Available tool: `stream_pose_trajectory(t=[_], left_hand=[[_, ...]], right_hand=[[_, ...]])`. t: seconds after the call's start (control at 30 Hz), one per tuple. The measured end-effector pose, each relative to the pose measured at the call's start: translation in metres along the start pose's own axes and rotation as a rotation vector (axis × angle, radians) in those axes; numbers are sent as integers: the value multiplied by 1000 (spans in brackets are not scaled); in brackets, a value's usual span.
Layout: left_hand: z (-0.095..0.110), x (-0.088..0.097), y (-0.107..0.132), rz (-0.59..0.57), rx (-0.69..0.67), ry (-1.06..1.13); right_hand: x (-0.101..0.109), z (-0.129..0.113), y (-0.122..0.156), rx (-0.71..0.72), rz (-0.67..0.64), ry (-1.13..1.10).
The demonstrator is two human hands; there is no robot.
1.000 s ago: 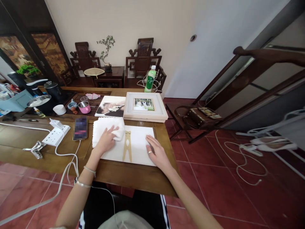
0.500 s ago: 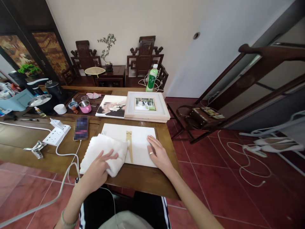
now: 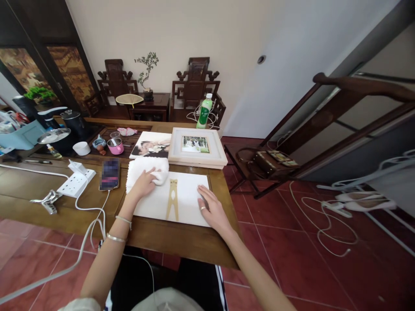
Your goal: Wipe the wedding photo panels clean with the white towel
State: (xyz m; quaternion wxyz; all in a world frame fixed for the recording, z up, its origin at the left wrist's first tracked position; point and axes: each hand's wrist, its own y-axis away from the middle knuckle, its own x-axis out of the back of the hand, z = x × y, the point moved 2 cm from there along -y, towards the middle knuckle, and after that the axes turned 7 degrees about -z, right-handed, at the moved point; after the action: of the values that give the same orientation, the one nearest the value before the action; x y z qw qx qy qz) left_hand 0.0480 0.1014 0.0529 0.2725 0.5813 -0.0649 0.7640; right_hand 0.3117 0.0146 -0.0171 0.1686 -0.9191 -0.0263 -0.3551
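Note:
A flat white album or board [image 3: 189,198] with a gold A-shaped figure [image 3: 173,199] lies on the wooden table before me. My left hand [image 3: 145,183] presses a folded white fluffy cloth [image 3: 139,166] against its far left corner, the fingers sunk into the fabric. Part of the board's left side is hidden under cloth and hand. At the right edge, my right hand [image 3: 210,205] rests with fingers stretched out, touching the board and wearing a ring. Just behind lie a photo print [image 3: 149,144] and a white picture frame [image 3: 197,157].
To the left are a phone [image 3: 109,175], a power strip [image 3: 76,181], a silver hair clip [image 3: 48,202] and loose white cables. Farther back stand a pink cup [image 3: 115,147], a white cup [image 3: 82,148] and a green bottle [image 3: 204,112]. A wooden chair holds a bag [image 3: 269,164].
My left hand has slid the cloth away from me, from the near left part of the board to its far left corner, uncovering the gold figure. My right hand stays on the right edge.

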Motion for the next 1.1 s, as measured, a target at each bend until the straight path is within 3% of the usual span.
stream_pose_trajectory(t=[0.13,0.23,0.53,0.63,0.73,0.97,1.1], left_hand=[[-17,3,12,34,60,-4],[-17,2,30,26,69,-8],[25,-24,141,-93,-54,93],[32,-27,154,-123,-33,129],[30,-23,137,-120,-8,138],[7,-2,39,-19,4,41],[0,4,6,41,19,-4]], right_hand=[[0,1,0,6,-2,-7],[0,1,0,4,-4,-2],[-1,-1,1,-14,-9,21],[-2,0,1,-26,-11,26],[-1,0,1,-29,-7,23],[0,-1,0,4,-9,29],[0,-1,0,4,-10,27]])
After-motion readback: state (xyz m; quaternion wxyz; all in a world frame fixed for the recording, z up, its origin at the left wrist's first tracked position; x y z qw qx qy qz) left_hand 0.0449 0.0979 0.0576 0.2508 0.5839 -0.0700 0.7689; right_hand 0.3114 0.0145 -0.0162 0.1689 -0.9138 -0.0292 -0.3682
